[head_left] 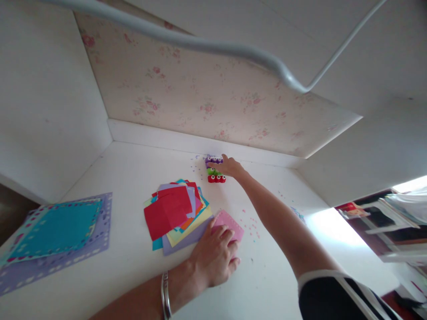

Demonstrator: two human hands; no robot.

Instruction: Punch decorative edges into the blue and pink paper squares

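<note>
My left hand, with a silver bangle at the wrist, lies over a pink sheet of paper with small holes along its edge. Its fingers curl on the sheet. At the back of the table my right hand reaches out with fingers apart, over a small cluster of toy-like pieces with white eye-like circles. A red row is nearest me, a green piece lies behind it, and a purple row is at the back, partly hidden by the hand.
Left of my hands, a loose pile of coloured paper includes red, yellow and purple sheets. Farther left are stacked blue and purple sheets with punched edges. Pink paper bits dot the white table. A pale curved bar crosses overhead.
</note>
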